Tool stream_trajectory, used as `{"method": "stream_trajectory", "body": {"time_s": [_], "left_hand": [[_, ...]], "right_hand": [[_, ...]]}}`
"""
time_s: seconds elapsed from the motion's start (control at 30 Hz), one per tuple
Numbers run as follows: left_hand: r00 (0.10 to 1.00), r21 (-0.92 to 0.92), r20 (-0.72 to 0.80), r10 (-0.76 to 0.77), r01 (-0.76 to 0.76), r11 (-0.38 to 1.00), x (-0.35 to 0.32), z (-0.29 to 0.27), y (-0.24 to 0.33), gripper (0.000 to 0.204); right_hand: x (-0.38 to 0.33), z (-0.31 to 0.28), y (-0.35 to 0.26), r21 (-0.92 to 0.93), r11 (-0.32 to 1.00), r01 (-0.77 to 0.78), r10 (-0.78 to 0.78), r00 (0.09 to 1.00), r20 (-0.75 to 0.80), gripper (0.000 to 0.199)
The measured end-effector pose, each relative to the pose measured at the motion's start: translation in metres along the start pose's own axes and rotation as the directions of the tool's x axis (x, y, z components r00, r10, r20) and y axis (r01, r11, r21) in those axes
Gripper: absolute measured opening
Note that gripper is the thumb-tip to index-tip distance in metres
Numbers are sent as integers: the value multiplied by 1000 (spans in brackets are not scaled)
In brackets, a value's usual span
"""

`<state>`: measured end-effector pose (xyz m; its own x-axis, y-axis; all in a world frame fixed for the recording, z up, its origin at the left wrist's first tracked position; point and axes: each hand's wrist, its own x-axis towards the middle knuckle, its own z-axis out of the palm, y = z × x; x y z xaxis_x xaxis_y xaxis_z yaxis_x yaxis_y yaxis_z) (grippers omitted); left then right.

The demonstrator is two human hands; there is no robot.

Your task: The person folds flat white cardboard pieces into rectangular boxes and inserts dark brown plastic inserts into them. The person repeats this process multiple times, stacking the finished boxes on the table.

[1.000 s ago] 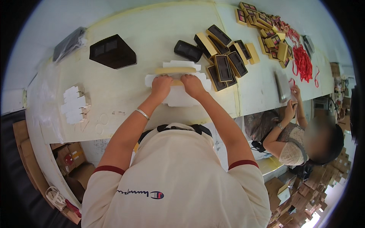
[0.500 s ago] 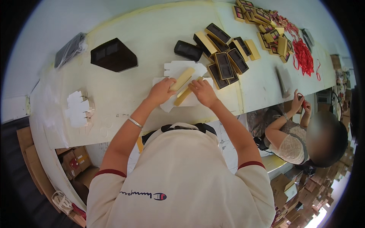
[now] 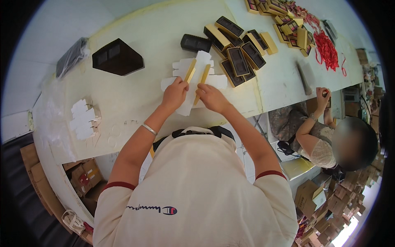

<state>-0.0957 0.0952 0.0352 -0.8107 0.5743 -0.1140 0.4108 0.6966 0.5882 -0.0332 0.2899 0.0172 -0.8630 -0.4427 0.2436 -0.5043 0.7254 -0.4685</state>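
Note:
My left hand [image 3: 174, 94] and my right hand [image 3: 209, 96] both grip a flat white-and-gold cardboard box blank [image 3: 196, 78], which now points away from me over the white table [image 3: 135, 99]. Its two gold side flaps stand folded up between my hands. More flat white blanks [image 3: 181, 66] lie on the table under and beyond it. A black insert tray [image 3: 196, 43] lies just past them.
Several finished gold boxes with black windows [image 3: 238, 53] cluster to the right, with more boxes [image 3: 288, 24] and red cords [image 3: 325, 45] further on. A black tray [image 3: 117, 57] and white cut-outs [image 3: 82, 119] lie left. Another person [image 3: 329, 140] sits at the right. Cardboard cartons [image 3: 82, 177] stand under the table.
The blank lay flat and crosswise under my hands a second ago. I lifted it, turned it lengthwise away from me and raised its gold side flaps.

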Motion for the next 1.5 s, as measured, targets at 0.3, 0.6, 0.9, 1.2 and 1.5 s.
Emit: {"method": "stream_trajectory", "body": {"time_s": [0.3, 0.6, 0.9, 1.2, 1.5], "left_hand": [[933, 21, 235, 274, -286, 958, -21, -20, -19, 35], [876, 178, 152, 458, -480, 859, 7, 8, -10, 32], [967, -116, -10, 253, -253, 961, -9, 28, -3, 9], [992, -318, -100, 76, -105, 942, -19, 29, -7, 10], [996, -607, 90, 8, 49, 793, -9, 33, -29, 18]], "right_hand": [[-5, -6, 4, 36, 999, 13, -15, 999, 37, 20], [8, 28, -8, 294, 930, -220, 247, 967, -58, 18], [17, 3, -18, 375, 876, -303, 295, 952, 81, 58], [-18, -5, -24, -35, 999, -14, 18, 994, 110, 70], [-8, 18, -11, 208, 977, -39, 87, 970, -226, 31]]}}
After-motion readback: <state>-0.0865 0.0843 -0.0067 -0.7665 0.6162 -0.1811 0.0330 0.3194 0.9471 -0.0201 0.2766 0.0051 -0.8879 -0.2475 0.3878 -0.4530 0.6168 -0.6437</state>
